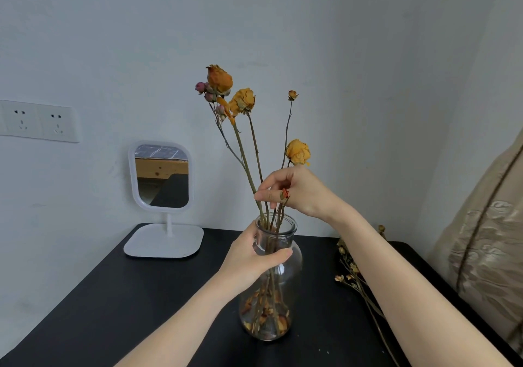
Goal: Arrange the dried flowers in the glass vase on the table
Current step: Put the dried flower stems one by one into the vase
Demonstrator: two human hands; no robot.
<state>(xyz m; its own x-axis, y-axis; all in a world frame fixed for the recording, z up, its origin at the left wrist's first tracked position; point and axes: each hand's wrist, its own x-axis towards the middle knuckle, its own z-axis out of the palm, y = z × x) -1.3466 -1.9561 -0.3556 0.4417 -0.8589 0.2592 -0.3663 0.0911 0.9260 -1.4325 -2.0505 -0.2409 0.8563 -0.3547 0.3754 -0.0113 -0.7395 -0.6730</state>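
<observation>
While wrapped around the shoulder of the glass vase (270, 287), left hand (254, 259) with thumb across the front, fingers behind the glass; vase upright on the black table (113, 310). Just above the rim, right hand (297, 191) half-closed, fingertips pinching stems of the dried flowers (243, 100) standing in the vase. Loose dried sprigs (351, 276) lying at right. Beyond, white mirror (162, 180) near the wall.
</observation>
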